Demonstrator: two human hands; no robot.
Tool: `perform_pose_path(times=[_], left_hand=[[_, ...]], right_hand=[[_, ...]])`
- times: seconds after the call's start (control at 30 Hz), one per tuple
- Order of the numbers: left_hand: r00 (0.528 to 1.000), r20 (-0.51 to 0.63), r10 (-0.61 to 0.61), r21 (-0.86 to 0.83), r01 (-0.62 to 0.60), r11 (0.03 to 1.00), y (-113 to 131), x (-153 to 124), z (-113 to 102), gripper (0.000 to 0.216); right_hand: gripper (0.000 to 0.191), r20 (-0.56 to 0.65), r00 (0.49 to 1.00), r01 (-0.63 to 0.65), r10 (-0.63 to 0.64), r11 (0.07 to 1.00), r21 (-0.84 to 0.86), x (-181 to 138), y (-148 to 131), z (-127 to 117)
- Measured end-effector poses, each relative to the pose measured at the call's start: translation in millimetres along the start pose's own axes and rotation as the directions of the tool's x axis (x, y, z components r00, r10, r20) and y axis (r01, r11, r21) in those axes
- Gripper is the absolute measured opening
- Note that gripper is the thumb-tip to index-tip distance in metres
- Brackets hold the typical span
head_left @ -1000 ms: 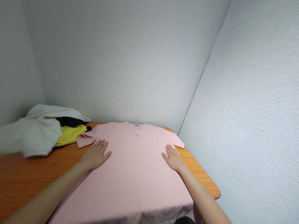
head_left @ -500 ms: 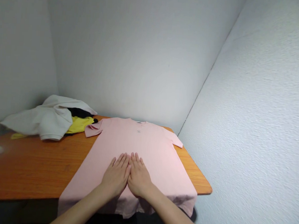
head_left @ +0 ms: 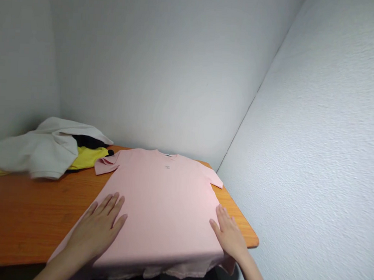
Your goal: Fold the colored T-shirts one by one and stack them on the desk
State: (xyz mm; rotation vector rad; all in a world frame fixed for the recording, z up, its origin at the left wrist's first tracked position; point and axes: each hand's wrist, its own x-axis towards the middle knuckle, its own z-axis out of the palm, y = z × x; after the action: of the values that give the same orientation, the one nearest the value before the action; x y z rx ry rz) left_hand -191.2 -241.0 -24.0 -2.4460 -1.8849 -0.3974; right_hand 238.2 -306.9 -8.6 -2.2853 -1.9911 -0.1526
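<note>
Pink T-shirt (head_left: 163, 198) lies flat on wood tbl (head_left: 30, 218), approx 6 o'clock in view, hem draped over near edge. Person's L hand (head_left: 96, 227) is palm-down, spread & unclenched, at shirt's 8 o'clock; R hand (head_left: 228, 234) likewise flat, relaxed, thumb apart, at 4 o'clock by side edge. White garment (head_left: 50, 149) & yellow cloth (head_left: 89, 158) heaped at shirt's 10 o'clock.

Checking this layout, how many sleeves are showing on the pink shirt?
2: the sleeve at left, beside the yellow cloth, and the sleeve at right, toward the textured wall.
</note>
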Motion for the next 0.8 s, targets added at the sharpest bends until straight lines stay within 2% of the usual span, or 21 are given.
perform_pose_path(times=[0.1,0.33,0.43,0.5,0.53,0.57,0.6,0.63,0.67,0.7,0.8], left_hand=[[0.999,-0.037,-0.019,-0.006,0.019,1.0,3,-1,4,0.067],[0.999,-0.036,0.005,-0.034,-0.006,0.999,-5,4,13,0.068],[0.998,-0.065,-0.011,-0.051,0.007,0.999,13,1,3,0.063],[0.99,-0.136,0.048,-0.108,-0.063,0.992,52,-7,-5,0.06],[0.97,-0.185,0.155,-0.153,-0.184,0.971,79,-12,-7,0.057],[0.926,-0.241,0.291,-0.197,-0.341,0.919,111,-18,-7,0.054],[0.859,-0.294,0.418,-0.23,-0.489,0.842,146,-25,-4,0.052],[0.777,-0.322,0.542,-0.249,-0.621,0.743,182,-31,1,0.052],[0.721,-0.326,0.611,-0.268,-0.69,0.672,217,-36,8,0.048],[0.714,-0.31,0.628,-0.3,-0.701,0.648,251,-39,17,0.038],[0.77,-0.255,0.585,-0.429,-0.632,0.645,329,-31,47,0.033]], right_hand=[[0.074,-0.028,0.998,-0.058,0.057,0.998,-0.035,-2,29,6],[0.074,-0.033,0.997,-0.063,0.064,0.998,0.023,-3,25,17],[0.079,0.05,0.997,-0.067,0.059,0.983,0.171,7,39,11],[0.08,0.082,0.995,-0.079,0.055,0.939,0.334,25,55,-4],[0.078,0.076,0.994,-0.106,0.082,0.905,0.412,37,63,-15],[0.074,0.054,0.992,-0.13,0.118,0.869,0.477,52,72,-26],[0.069,0.032,0.983,-0.173,0.183,0.836,0.52,69,80,-37],[0.065,0.051,0.95,-0.287,0.308,0.797,0.532,86,87,-47],[0.064,0.056,0.933,-0.331,0.357,0.782,0.529,103,94,-54],[0.061,0.064,0.915,-0.371,0.399,0.767,0.524,120,100,-59],[0.05,0.093,0.879,-0.446,0.468,0.736,0.509,160,113,-55]])
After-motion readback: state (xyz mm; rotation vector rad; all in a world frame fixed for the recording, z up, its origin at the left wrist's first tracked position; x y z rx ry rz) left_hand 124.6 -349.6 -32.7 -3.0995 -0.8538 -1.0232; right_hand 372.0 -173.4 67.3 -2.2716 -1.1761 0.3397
